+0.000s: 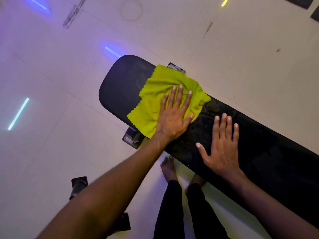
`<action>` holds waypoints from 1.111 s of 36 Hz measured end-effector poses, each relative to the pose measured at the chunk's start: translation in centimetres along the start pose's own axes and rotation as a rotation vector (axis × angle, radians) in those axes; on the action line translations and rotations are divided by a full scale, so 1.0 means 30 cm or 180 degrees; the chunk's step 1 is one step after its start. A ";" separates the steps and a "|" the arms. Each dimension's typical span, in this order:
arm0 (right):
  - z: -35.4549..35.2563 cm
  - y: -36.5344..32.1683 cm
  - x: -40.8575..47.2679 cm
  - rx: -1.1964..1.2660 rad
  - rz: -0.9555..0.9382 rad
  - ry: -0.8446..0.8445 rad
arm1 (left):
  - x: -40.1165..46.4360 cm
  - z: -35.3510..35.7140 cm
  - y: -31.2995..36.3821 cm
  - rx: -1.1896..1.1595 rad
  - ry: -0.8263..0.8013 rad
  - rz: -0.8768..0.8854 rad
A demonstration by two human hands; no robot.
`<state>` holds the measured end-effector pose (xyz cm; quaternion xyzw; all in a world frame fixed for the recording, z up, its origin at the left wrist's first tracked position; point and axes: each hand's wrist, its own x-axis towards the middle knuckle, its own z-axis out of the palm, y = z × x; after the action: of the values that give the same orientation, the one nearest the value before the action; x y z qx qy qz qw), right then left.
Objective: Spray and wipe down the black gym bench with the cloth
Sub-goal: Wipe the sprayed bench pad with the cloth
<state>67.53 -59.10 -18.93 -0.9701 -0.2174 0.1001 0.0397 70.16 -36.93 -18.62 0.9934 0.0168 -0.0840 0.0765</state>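
Observation:
The black gym bench (120, 87) runs from the upper middle down to the right edge, its padded top wet with droplets near the middle. A yellow-green cloth (160, 87) lies spread near the bench's rounded far end. My left hand (174, 116) presses flat on the cloth's near side, fingers spread. My right hand (222, 145) rests flat on the bare wet pad to the right of the cloth, fingers apart and holding nothing. No spray bottle is in view.
The bench's metal feet (132, 138) stick out on the pale tiled floor (51, 152) on both sides. My bare feet (168, 168) stand close against the bench's near side. Dark objects (78, 186) lie on the floor at lower left. Light strips reflect on the tiles.

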 end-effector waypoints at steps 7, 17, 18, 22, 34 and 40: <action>0.011 0.105 -0.094 0.0025 0.0160 0.0041 | 0.138 -0.049 -0.148 0.0052 0.0124 -0.0264; 0.011 0.115 -0.181 0.0089 0.0336 -0.0027 | 0.031 -0.010 0.251 -0.0191 -0.0141 -0.0077; 0.015 0.114 -0.188 0.0085 0.0330 -0.0023 | 0.043 -0.014 0.249 -0.0114 -0.0173 0.0148; 0.025 0.119 -0.212 0.0056 0.0313 -0.0004 | 0.035 -0.025 0.251 0.0012 -0.0282 0.0696; 0.038 0.138 -0.267 0.0006 0.0273 -0.0007 | -0.265 0.010 -0.015 0.0034 -0.0257 0.0129; 0.037 0.133 -0.291 0.0082 0.0245 0.0009 | -0.369 0.053 0.179 -0.0134 -0.0352 0.0099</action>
<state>61.22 -66.42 -18.96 -0.9773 -0.1786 0.1031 0.0487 59.25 -42.71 -17.51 0.9855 -0.0011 -0.1372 0.0995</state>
